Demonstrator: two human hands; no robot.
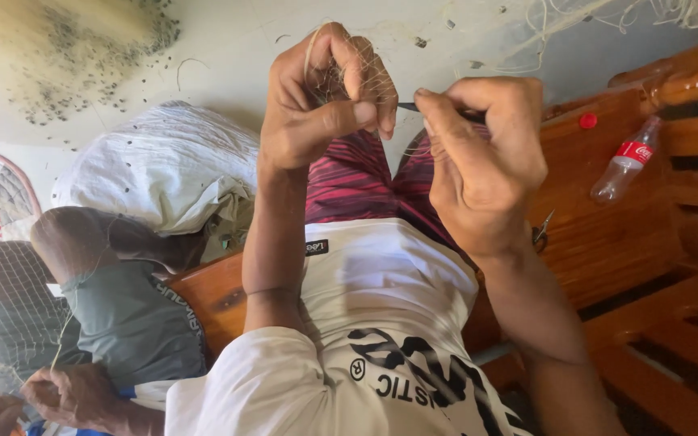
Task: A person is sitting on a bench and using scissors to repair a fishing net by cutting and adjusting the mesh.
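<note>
My left hand [325, 93] is closed around a bunch of thin pale fishing net [355, 58], held up in front of me above my lap. My right hand [486, 153] pinches a slim dark netting needle [410, 106] whose tip points at the net by my left fingers. The two hands are almost touching. Fine net threads run from my hands up towards the top right. Below the hands are my red patterned shorts [357, 182] and white shirt.
I sit on a wooden bench [607, 234]; a clear plastic bottle with a red label [625, 161] and a red cap [587, 121] lie on it. A white sack [163, 165] lies left. Another person's knee and hand [74, 396] with net are at lower left.
</note>
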